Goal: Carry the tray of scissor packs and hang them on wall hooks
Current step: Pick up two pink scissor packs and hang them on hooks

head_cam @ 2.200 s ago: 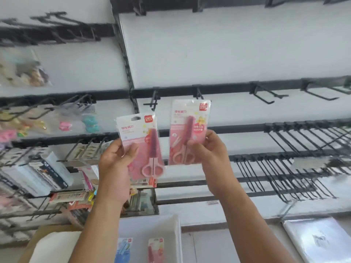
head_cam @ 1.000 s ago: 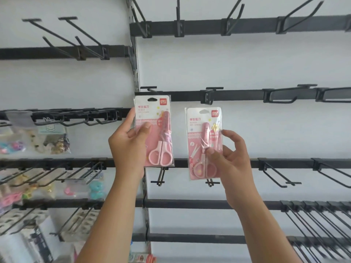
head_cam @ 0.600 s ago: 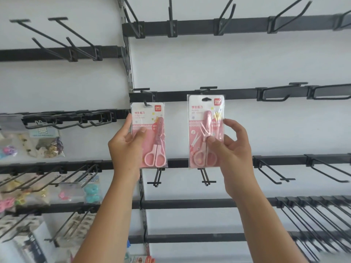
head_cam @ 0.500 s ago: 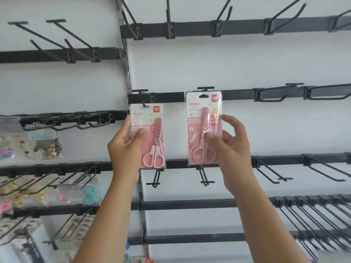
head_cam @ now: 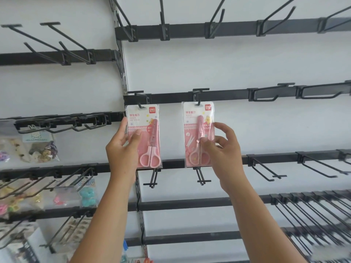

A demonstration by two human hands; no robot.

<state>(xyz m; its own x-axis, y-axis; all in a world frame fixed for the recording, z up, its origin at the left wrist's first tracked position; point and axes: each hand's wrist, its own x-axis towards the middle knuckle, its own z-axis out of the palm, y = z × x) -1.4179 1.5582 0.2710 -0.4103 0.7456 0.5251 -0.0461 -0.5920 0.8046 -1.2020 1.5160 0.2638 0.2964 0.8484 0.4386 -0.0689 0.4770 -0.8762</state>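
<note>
Two pink scissor packs are raised against the white wall. My left hand (head_cam: 123,149) grips the left pack (head_cam: 147,128) by its left edge, thumb on the front; its hang hole sits on a black hook (head_cam: 140,105). My right hand (head_cam: 220,147) pinches the right pack (head_cam: 195,126) low on its front. That pack's hang hole is on the neighbouring hook (head_cam: 198,103). Both hooks stick out from the same black rail (head_cam: 224,95). The tray is out of view.
Black rails with several bare hooks run across the wall above, below and to the right (head_cam: 266,171). At the left, hooks carry bags of small colourful items (head_cam: 40,149). Dense rows of long hooks (head_cam: 313,215) fill the lower right.
Both packs rose from the lower rail to the rail above. The hang holes now sit on the two hooks, and my right fingers have loosened on the right pack.
</note>
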